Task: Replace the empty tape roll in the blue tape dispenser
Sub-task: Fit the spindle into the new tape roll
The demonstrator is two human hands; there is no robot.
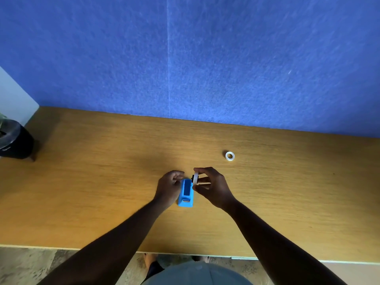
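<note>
On desk (102, 182), dispenser (186, 193) lengthwise, cutter nearest

A wood-grain counter (102, 182) runs the full width of the view, its far edge flush against a blue felt-like wall panel (205, 58). A blue tape dispenser (186, 193) stands on the surface between the two hands — the left hand (169, 187) touching its side, the right hand (213, 187) just beside it. A small white tape roll (229, 156) lies flat on the counter, beyond and to the right of the right hand, apart from it. Far off to the left of the hands — at the counter's end — sits a dark bin (14, 142).
</note>
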